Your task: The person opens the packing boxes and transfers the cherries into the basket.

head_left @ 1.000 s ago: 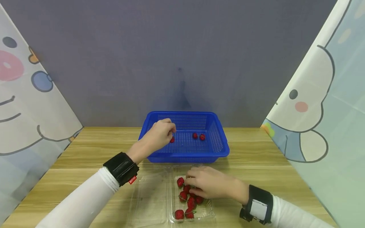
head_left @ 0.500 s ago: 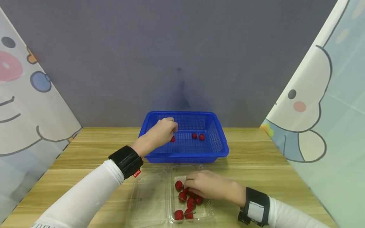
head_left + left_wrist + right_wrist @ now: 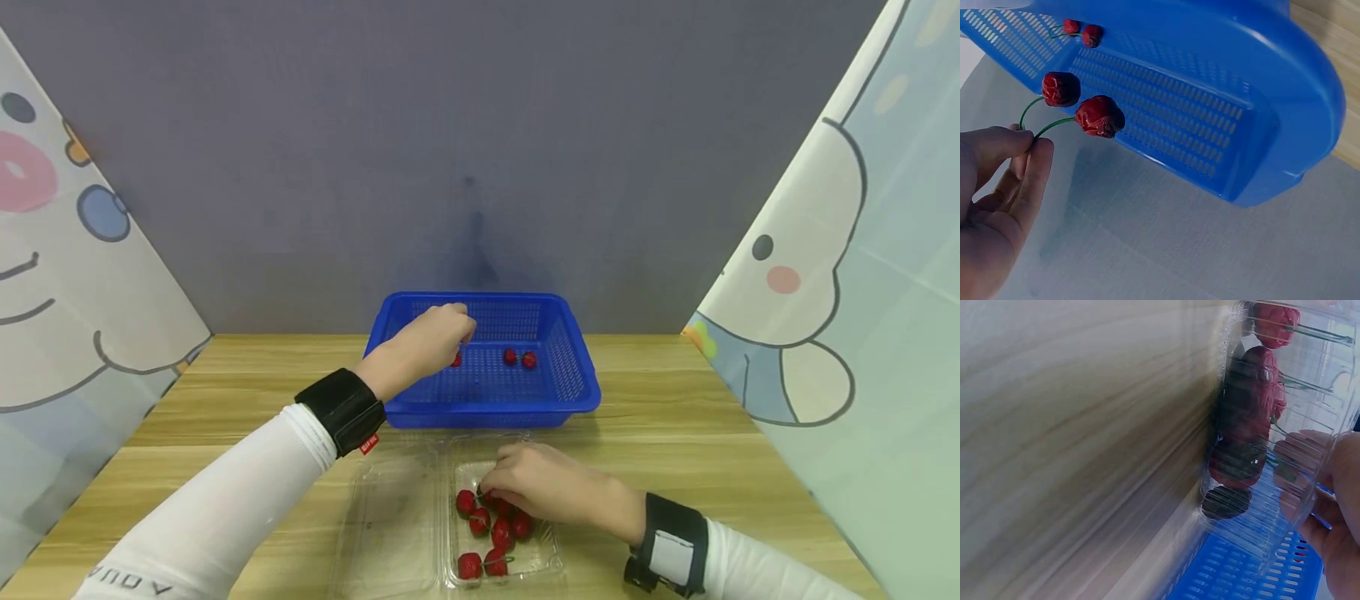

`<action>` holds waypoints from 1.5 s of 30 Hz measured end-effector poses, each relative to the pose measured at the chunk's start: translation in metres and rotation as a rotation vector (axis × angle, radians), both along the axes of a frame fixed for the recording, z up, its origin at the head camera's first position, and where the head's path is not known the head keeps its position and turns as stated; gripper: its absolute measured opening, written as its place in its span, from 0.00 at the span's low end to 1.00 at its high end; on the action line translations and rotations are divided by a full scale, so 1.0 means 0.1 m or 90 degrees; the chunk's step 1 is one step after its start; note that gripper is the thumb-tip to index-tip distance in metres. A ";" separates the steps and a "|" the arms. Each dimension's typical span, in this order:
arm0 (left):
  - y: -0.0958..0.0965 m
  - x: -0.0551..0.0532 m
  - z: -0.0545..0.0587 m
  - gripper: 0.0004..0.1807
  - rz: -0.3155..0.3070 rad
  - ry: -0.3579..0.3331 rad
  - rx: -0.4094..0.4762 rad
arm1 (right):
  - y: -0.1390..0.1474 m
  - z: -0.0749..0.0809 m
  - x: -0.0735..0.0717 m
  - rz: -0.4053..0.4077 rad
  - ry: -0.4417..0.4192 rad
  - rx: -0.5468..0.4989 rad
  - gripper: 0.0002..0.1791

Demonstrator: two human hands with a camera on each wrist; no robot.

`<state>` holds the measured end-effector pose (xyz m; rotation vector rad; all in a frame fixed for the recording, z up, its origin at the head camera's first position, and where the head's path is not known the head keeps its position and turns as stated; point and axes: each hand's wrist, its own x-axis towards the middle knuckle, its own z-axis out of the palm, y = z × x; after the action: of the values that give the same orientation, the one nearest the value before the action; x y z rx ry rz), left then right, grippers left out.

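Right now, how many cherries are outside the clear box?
4 visible: two loose cherries in the blue basket, two more cherries pinched by their stems in the left hand, which may hide others.

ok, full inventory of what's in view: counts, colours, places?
Basket: 1, blue, table's far side
Basket cherries: 2 visible, red, basket floor
Held cherries: 2, red, over basket
Box: 1, clear, nearer than basket
Lid: 1, clear, open, left of box
Box cherries: at least 7, red, some hidden
Table: 1, wood-coloured, underneath
Backdrop: 1, grey, behind
Cartoon panels: 2, multicoloured, either side
Wristbands: 2, black, wrists
Sleeves: 2, white, arms
Left hand: 1, over basket, pinching stems
Right hand: 1, at box cherries
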<state>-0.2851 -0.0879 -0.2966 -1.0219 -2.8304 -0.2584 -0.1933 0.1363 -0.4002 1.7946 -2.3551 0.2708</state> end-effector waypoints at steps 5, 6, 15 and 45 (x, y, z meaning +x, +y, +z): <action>0.00 -0.06 -0.05 0.09 0.012 -0.015 -0.036 | 0.01 0.00 0.00 0.015 0.001 0.001 0.09; 0.00 -0.07 -0.06 0.09 0.014 -0.015 -0.045 | 0.01 0.00 0.00 0.018 0.004 -0.002 0.09; -0.03 -0.08 -0.05 0.08 0.016 -0.029 -0.086 | 0.02 -0.01 -0.01 0.020 -0.004 -0.035 0.11; -0.06 -0.05 -0.27 0.13 -0.019 0.008 -0.158 | 0.06 0.00 -0.02 0.034 -0.027 -0.099 0.08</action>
<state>-0.2900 -0.0943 -0.3231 -1.1049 -2.8910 0.1004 -0.1958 0.1423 -0.4003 1.7974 -2.2471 0.4889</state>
